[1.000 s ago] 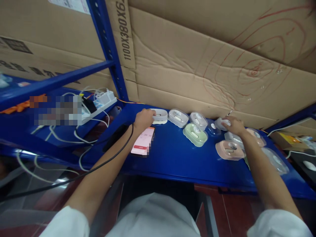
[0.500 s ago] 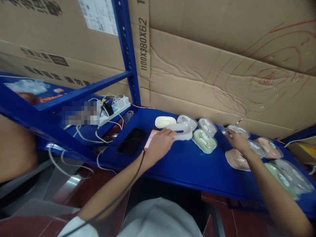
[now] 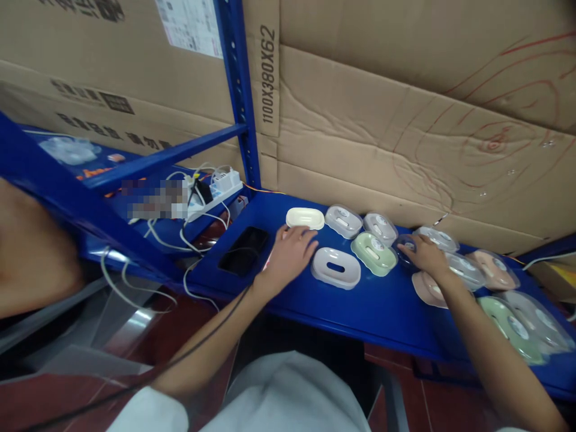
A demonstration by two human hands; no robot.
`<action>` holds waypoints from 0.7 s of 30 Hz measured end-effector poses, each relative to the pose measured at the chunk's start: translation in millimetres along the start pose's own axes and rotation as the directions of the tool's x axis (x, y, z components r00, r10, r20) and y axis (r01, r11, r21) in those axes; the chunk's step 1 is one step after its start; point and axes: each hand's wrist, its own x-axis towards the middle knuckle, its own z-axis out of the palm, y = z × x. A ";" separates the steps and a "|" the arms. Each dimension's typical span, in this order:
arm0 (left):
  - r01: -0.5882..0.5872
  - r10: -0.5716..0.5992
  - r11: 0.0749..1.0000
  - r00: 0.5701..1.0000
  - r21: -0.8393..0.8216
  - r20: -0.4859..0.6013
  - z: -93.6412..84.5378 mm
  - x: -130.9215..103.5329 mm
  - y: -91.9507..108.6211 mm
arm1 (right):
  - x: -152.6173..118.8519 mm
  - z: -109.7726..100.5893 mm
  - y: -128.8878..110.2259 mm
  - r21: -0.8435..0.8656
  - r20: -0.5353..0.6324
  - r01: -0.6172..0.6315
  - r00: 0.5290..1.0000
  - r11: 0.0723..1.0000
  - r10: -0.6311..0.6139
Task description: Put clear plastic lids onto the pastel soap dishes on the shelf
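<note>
My left hand [image 3: 292, 252] hovers with its fingers spread and holds nothing. Just right of it lies a pale grey-white soap dish [image 3: 336, 269] with a slot in its middle. Beyond the fingertips sits a cream soap dish [image 3: 305, 218]. On the right, my right hand [image 3: 426, 257] grips a clear plastic lid [image 3: 405, 247] low over the table. A green lidded soap dish [image 3: 374, 253] is left of that lid. A pink soap dish [image 3: 426, 290] is partly hidden under the right wrist.
Two grey lidded soap dishes [image 3: 343, 221] stand along the back. More lidded dishes, a peach one [image 3: 492, 270] and a green one [image 3: 510, 327] among them, lie at the right. A black phone [image 3: 245, 251], a power strip [image 3: 213, 197] with cables and a blue shelf post [image 3: 245, 102] are leftward.
My left hand has let go of the pale grey-white soap dish, which now lies on the table nearer me. The right hand has lowered the clear lid slightly.
</note>
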 end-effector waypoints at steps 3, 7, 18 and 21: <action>0.123 -0.123 0.991 0.992 0.054 0.008 -6.1 33.9 -25.2 | 4.8 -2.9 -6.7 0.000 -0.013 -0.075 0.997 0.997 0.075; 0.152 -0.165 0.982 0.978 0.112 0.125 -1.7 71.7 -46.5 | -5.5 -29.3 -20.4 0.000 -0.065 -0.105 0.992 0.994 0.105; 0.124 -0.150 0.988 0.901 0.090 0.408 15.6 110.4 -66.6 | -160.7 -36.0 -201.9 0.290 -0.249 0.566 0.823 0.772 -0.510; 0.095 -0.104 0.995 0.930 0.044 0.354 1.0 113.5 -60.4 | -166.8 -11.6 -211.0 0.331 -0.323 0.513 0.850 0.792 -0.415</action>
